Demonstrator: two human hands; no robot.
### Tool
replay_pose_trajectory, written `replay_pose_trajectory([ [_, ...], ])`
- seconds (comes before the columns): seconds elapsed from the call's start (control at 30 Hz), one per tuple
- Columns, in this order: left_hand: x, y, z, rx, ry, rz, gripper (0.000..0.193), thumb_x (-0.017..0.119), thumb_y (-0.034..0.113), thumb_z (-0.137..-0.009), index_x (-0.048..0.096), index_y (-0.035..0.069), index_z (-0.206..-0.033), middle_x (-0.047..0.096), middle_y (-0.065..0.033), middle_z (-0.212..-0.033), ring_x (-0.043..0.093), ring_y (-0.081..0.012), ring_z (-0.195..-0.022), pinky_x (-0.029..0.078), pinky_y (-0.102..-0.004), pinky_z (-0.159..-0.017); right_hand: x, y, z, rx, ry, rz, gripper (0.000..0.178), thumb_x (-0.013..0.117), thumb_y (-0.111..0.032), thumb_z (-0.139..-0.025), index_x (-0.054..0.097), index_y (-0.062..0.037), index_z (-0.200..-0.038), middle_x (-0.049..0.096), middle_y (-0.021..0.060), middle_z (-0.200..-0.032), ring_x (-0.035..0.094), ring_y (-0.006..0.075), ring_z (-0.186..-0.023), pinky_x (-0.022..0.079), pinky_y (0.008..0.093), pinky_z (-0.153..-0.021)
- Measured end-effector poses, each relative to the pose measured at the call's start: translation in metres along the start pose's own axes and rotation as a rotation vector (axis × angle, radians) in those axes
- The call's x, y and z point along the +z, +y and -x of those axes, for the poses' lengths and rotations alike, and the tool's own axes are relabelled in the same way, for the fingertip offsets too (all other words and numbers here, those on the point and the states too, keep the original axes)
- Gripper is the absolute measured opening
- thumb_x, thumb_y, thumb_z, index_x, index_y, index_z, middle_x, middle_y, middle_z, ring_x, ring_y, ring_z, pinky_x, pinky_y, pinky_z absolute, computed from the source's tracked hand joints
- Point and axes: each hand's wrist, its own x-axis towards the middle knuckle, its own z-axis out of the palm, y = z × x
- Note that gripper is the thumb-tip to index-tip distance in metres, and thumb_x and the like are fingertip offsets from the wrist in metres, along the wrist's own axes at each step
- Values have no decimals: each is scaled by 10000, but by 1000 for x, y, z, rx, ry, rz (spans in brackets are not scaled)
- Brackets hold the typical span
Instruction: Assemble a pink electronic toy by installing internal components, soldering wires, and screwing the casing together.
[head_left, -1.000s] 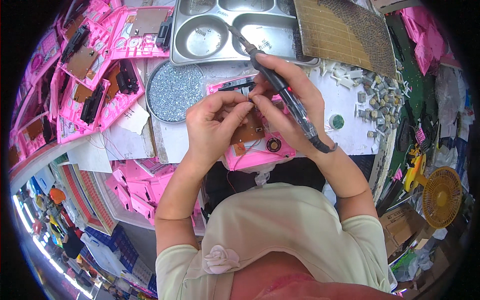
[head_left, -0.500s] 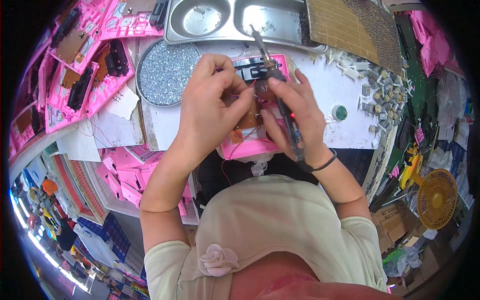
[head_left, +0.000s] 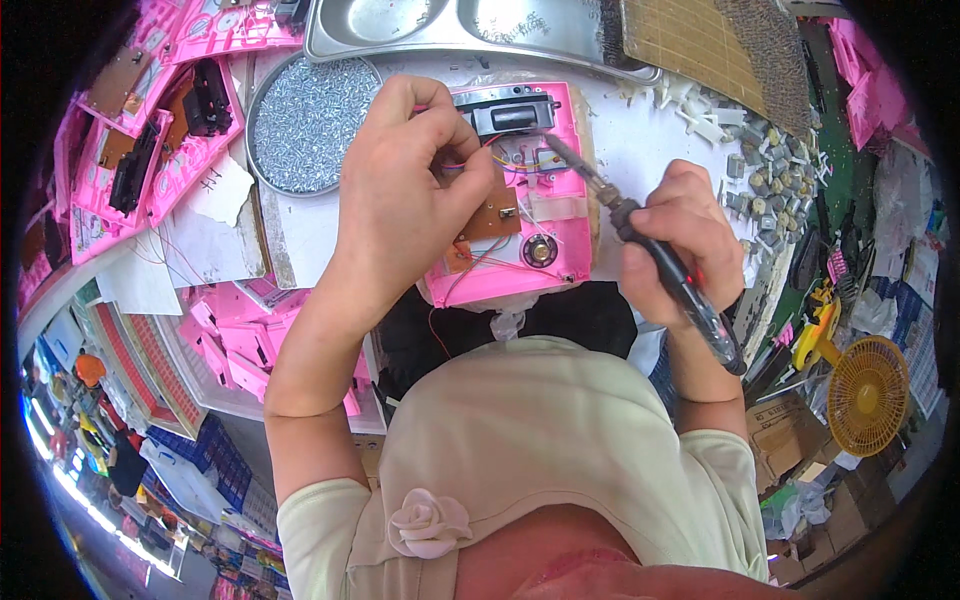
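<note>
In my right hand [head_left: 690,230] is a soldering iron [head_left: 672,268], its tip pointing up and left over a pink plastic casing [head_left: 573,195]. My left hand [head_left: 405,185] is closed in a pinch on thin wires [head_left: 452,166] at the casing's left side. Inside the casing lie a brown circuit board [head_left: 490,217], a small round speaker [head_left: 540,250], a small motor [head_left: 550,160] and a black and silver part [head_left: 513,115] along the far end. Coloured wires run between them. My left fingers hide the board's upper left part.
A round dish of small screws [head_left: 310,125] stands left of the casing, with a steel compartment tray [head_left: 420,46] behind. Small grey motors [head_left: 768,190] and white plastic parts [head_left: 700,118] lie at right. More pink casings [head_left: 180,185] are stacked at left.
My right hand has drawn the soldering iron away from the casing, to the right and nearer me, uncovering the motor and speaker. My left hand keeps its pinch. The whole view has shifted slightly.
</note>
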Motion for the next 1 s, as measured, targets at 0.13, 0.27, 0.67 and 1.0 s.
replay_pose_trajectory([
  [0.13, -1, 2, -1, -6, -1, -4, 102, 739, 1, -779, 638, -14, -787, 559, -71, -955, 569, -148, -778, 477, -259, -653, 9, 2, 0, -23, -30, 26, 337, 776, -21, -651, 690, -33, -977, 612, 50, -695, 555, 240, -580, 480, 381, -674],
  [0.27, 0, 0, 0, 6, 15, -12, 102, 736, 3, -780, 636, -14, -793, 559, -72, -953, 566, -147, -778, 476, -259, -653, 15, 7, 1, -49, -27, 35, 338, 768, -22, -641, 689, -47, -969, 594, 34, -669, 536, 233, -569, 469, 368, -674],
  [0.67, 1, -1, 0, 7, 16, 11, 103, 732, 3, -785, 631, -16, -791, 552, -70, -938, 555, -140, -762, 470, -252, -646, 14, 9, -1, -89, -84, 129, 366, 782, -28, -587, 709, -76, -943, 495, 11, -625, 492, 222, -590, 422, 352, -632],
  [1.0, 1, 2, -1, -15, 26, 0, 105, 734, 10, -776, 633, -17, -783, 565, -81, -936, 569, -155, -768, 473, -263, -651, 10, 9, -1, -93, -89, 132, 395, 798, -38, -567, 722, -100, -949, 513, 6, -644, 531, 226, -632, 442, 361, -627],
])
